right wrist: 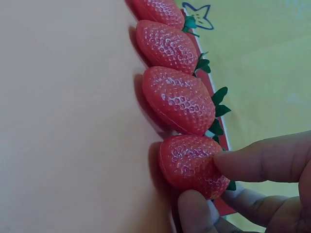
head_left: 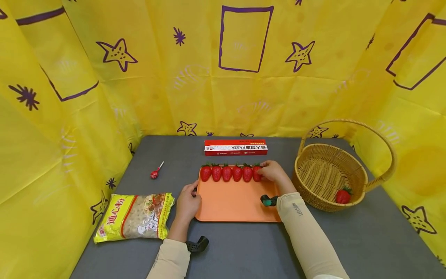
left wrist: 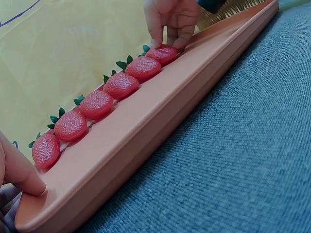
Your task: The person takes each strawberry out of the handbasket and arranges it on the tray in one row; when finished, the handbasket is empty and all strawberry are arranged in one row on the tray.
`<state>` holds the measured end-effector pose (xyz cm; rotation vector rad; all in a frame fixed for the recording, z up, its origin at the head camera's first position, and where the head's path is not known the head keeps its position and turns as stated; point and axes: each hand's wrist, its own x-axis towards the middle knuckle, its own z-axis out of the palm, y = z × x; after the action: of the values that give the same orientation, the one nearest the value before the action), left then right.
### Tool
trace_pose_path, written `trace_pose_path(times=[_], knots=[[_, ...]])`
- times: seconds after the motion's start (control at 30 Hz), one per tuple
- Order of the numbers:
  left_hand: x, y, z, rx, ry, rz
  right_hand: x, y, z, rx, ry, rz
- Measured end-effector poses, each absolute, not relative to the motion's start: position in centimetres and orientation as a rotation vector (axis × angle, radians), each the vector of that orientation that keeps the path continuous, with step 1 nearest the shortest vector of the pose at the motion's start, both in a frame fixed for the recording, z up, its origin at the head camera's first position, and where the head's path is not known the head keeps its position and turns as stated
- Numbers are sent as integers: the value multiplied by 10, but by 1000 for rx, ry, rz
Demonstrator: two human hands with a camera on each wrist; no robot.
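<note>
An orange tray [head_left: 237, 201] lies on the table with several red toy strawberries [head_left: 227, 173] in a row along its far edge, green leaves pointing away. My right hand [head_left: 273, 172] pinches the strawberry [right wrist: 192, 162] at the right end of that row, thumb and fingers around its sides. My left hand [head_left: 187, 201] grips the tray's left edge; in the left wrist view its thumb [left wrist: 22, 170] presses inside the corner, and the other fingers sit outside the rim.
At the right stands a wicker basket [head_left: 315, 199] with a tall handle and one strawberry [head_left: 343, 195] inside. Behind the tray lies a red pasta box [head_left: 235, 147]. A lollipop [head_left: 155, 173] and a yellow food bag [head_left: 136, 217] are on the left. Yellow curtains enclose the table.
</note>
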<state>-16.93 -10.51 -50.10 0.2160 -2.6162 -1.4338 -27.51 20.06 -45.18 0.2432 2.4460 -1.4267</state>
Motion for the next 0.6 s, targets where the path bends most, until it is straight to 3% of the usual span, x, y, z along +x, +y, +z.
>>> trace_pose_path(times=[0.2,0.33,0.6], knots=[[-170,-105,-499,205,-2615,-1425,-268,207,-441,178,2467,-1402],[-170,-105,-500,203,-2616,-1426,-255,224,-413,56,2484,-1347],[-172,-106,-501,201,-2616,-1402,-231,307,-350,-12,2487,-1326]])
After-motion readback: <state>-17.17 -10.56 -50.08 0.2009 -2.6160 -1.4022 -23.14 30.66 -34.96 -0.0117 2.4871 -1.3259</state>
